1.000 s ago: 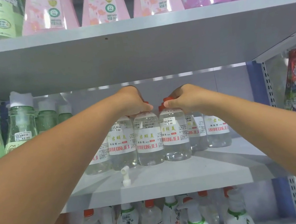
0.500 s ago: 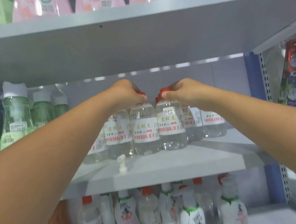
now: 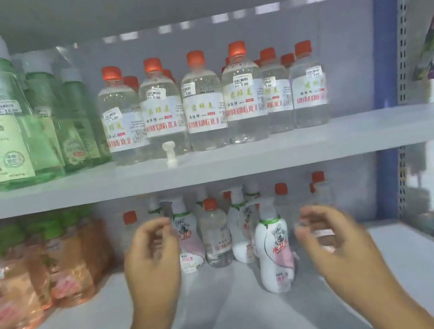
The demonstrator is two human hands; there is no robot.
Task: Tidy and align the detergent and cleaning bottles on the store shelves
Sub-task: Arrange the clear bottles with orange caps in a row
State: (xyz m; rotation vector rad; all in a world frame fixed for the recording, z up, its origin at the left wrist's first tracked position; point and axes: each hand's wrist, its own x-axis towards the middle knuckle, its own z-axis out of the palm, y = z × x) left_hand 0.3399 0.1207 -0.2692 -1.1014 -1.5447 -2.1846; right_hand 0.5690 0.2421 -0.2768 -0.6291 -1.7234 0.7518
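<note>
Nearest me, both of the person's arms reached up from the six o'clock edge toward the lower shelf. The left hand and the right hand hung apart in the air, each grip loosely curled, thumb and fingers parted and pinching nothing. Between them, at about five o'clock of centre, one white and pink bottle stood out in front of its fellows. Just behind it a muddled cluster of white and pink bottles and clear red-capped ones crowded together unevenly. To my eye that lower shelf was the step in hand; the next move would call for taking hold of the forward bottle and setting it into line. At nine o'clock sat orange bottles. Farther up, toward twelve o'clock, the clear red-capped bottles on the middle shelf stood in a fairly even front row, green bottles at their left.
</note>
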